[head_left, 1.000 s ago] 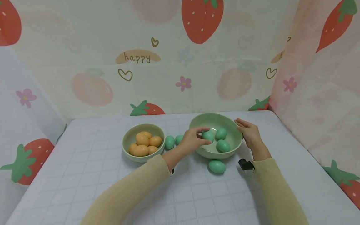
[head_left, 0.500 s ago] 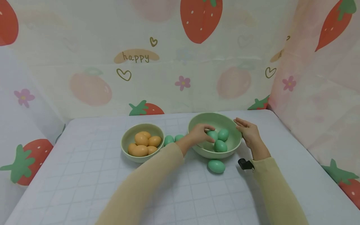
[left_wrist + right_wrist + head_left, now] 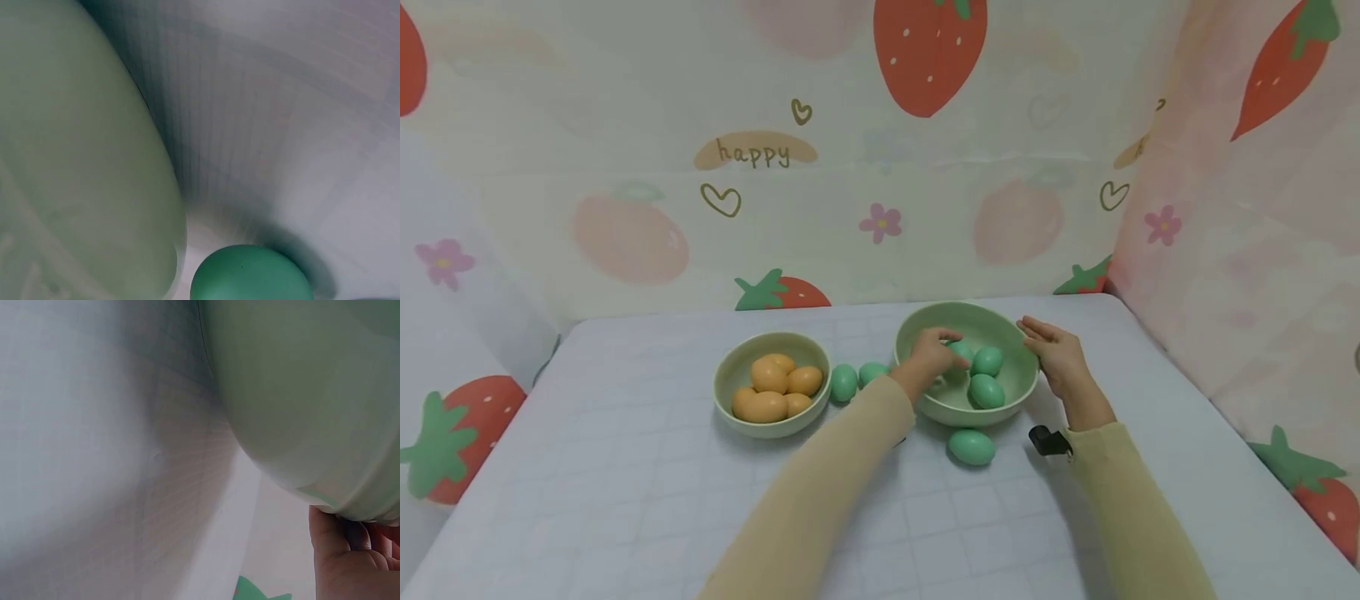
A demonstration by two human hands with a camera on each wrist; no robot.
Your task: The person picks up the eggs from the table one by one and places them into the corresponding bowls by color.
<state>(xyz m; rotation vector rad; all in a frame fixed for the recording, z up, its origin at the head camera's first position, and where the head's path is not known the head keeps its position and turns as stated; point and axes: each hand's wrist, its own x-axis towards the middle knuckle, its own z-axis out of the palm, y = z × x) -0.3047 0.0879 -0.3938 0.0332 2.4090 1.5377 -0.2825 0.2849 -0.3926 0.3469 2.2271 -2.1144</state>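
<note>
In the head view, my left hand [image 3: 931, 353] reaches over the left rim of the larger green bowl [image 3: 1030, 395]. Its thumb and fingers curve round a green egg [image 3: 959, 353], which is partly hidden. Beside that egg lie two more green eggs, a rear one [image 3: 987, 361] and a front one [image 3: 987, 392]. My right hand [image 3: 1058, 357] rests against the bowl's right side with its fingers extended. The right wrist view shows fingertips touching the bowl [image 3: 300, 412] near its rim. In the left wrist view, the bowl's outer wall [image 3: 94, 150] hides the left hand.
A smaller bowl [image 3: 721, 405] holding several orange eggs [image 3: 764, 408] stands at the left. Two green eggs, one upright-looking [image 3: 844, 382] and one partly covered [image 3: 872, 372], lie between the bowls. Another green egg [image 3: 972, 447] lies before the larger bowl. Patterned cloth [image 3: 820, 225] hangs behind.
My left hand has moved right and deeper into the larger bowl with the green egg. The other eggs inside have shifted slightly. My right hand has stayed against the bowl.
</note>
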